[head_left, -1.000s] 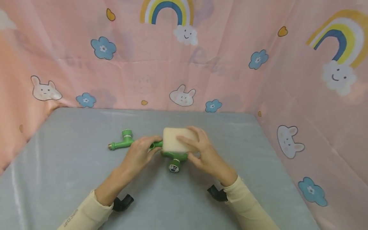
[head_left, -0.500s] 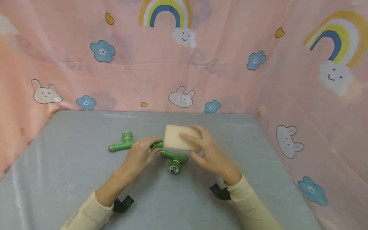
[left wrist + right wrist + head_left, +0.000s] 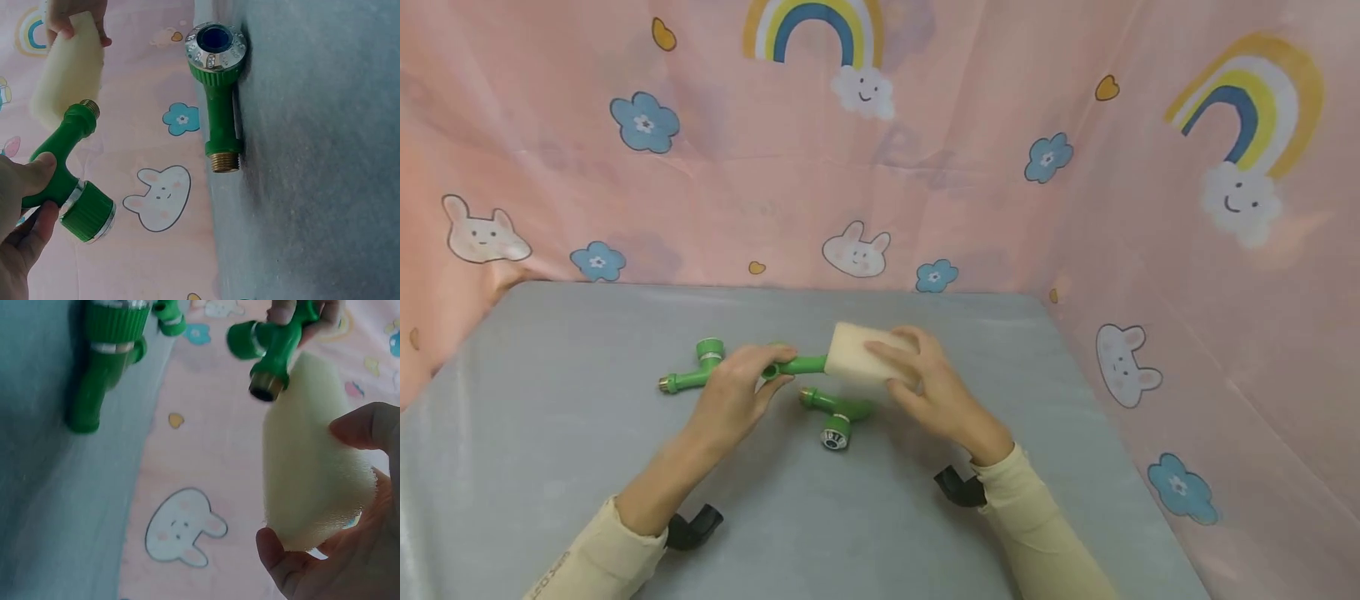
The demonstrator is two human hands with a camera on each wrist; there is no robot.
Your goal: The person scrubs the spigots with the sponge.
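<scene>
My left hand (image 3: 733, 400) grips a green tap (image 3: 803, 365) with a threaded brass end and a ribbed knob. In the left wrist view the thumb and fingers pinch the tap's body (image 3: 61, 142). A cream sponge block (image 3: 863, 353) is held by my right hand (image 3: 943, 400), the thumb on one side and fingers on the other in the right wrist view. Sponge and tap end meet in the views; whether they touch I cannot tell. Below them, a second green tap (image 3: 837, 408) lies on the table. A third tap (image 3: 683, 381) lies left of my left hand.
The grey table (image 3: 820, 542) ends at the back against a pink printed curtain (image 3: 715, 200), which also runs along both sides. A black curved piece (image 3: 696, 527) shows by the left sleeve, and another black piece (image 3: 961, 486) by the right sleeve.
The sponge has drawn right, away from my left hand, and tilted, so more of the held tap shows. The head view has shifted slightly to the right. Both hands keep their holds.
</scene>
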